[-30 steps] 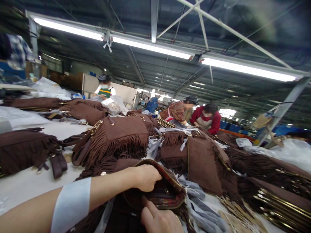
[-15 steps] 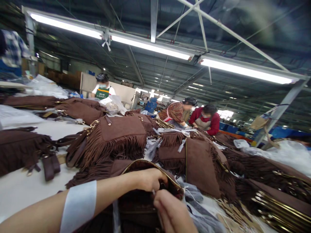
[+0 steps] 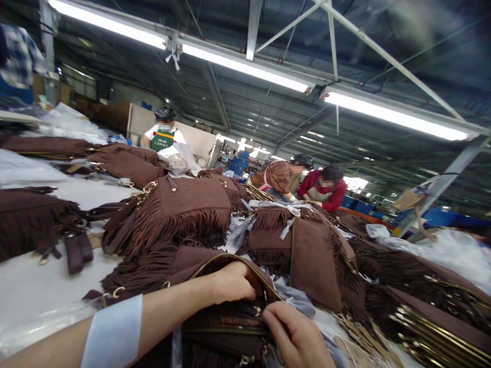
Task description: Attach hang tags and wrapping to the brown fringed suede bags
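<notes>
A brown suede-like handbag (image 3: 187, 260) with fringe lies in front of me, its gold-zippered mouth spread open. My left hand (image 3: 232, 283) reaches inside the mouth, with its fingertips hidden by the lining and the bag's far wall. A pale blue band (image 3: 113, 332) wraps my left forearm. At the right end of the opening, my right hand (image 3: 293, 332) pinches the bag's edge between thumb and fingers. Between the two hands a small metal zipper pull (image 3: 257, 310) shows by the dark inside.
More fringed brown bags (image 3: 195, 197) lie around, with another bag (image 3: 316, 260) upright at right. Gold-edged pieces (image 3: 425, 332) are stacked at lower right. Clear plastic (image 3: 46, 322) lies at left on the white table (image 3: 23, 286). Several people work beyond, one in a green apron (image 3: 163, 139).
My left hand has gone deeper into the bag. My right hand has shifted right, away from the left, to the bag's edge. The dark inside and zipper pull now show more.
</notes>
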The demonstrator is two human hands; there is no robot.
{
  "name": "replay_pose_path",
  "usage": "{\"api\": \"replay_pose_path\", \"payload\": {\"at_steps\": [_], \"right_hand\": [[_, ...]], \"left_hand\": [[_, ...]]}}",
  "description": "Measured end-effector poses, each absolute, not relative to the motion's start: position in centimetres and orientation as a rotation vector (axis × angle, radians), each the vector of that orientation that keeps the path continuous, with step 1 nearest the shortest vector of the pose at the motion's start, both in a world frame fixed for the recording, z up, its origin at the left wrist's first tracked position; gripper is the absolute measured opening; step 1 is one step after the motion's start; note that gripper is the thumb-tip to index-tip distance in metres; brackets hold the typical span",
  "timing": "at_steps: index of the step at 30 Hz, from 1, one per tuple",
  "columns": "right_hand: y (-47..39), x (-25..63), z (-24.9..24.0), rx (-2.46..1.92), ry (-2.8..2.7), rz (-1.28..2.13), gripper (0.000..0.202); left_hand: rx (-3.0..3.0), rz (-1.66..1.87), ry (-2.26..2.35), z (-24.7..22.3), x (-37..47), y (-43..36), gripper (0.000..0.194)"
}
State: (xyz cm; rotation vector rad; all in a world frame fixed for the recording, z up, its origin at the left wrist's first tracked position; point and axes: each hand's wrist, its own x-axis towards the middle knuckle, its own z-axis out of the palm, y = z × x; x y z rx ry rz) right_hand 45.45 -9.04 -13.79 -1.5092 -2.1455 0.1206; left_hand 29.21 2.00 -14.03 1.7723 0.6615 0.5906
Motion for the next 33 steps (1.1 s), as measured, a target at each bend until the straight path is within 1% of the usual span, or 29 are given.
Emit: {"api": "replay_pose_path", "payload": {"at_steps": [3,7,9,13,19,23,25,28,31,33], "right_hand": [[-9.0,45.3,-12.9,-1.713,-2.219,0.01,0.031],[-8.8,44.0,-11.4,-2.029,-2.256,-0.132,0.032],[-8.6,43.0,-10.7,-2.139,-2.227,-0.209,0.031],[-8.0,41.6,-10.0,-2.241,-2.201,-0.253,0.029],[-7.5,41.9,-10.9,-2.049,-2.155,-0.116,0.028],[-8.4,43.5,-11.7,-1.549,-2.123,-0.019,0.02],[-9.1,44.3,-12.3,-1.353,-1.983,-0.081,0.021],[-9.6,44.6,-13.3,-1.36,-1.733,-0.314,0.025],[-9.1,43.9,-13.8,-1.371,-1.63,-0.434,0.031],[-8.4,43.2,-13.5,-1.292,-1.607,-0.366,0.033]], "left_hand": [[1.688,0.589,0.734,-13.5,28.9,1.1,0.039],[1.685,0.613,0.716,-13.3,28.8,0.7,0.054],[1.714,0.628,0.69,-13.4,28.9,0.7,0.053],[1.83,0.658,0.645,-13.6,28.7,0.8,0.045],[2.231,0.684,0.79,-12.2,28.0,-0.2,0.022],[2.464,0.696,0.913,-10.0,26.9,-1.4,0.021],[2.383,0.822,0.837,-9.2,26.3,-2.0,0.018],[2.003,0.996,0.608,-9.1,26.0,-2.7,0.014],[1.591,0.895,0.449,-9.9,26.7,-3.1,0.021],[1.459,0.799,0.387,-10.2,27.2,-3.3,0.025]]}}
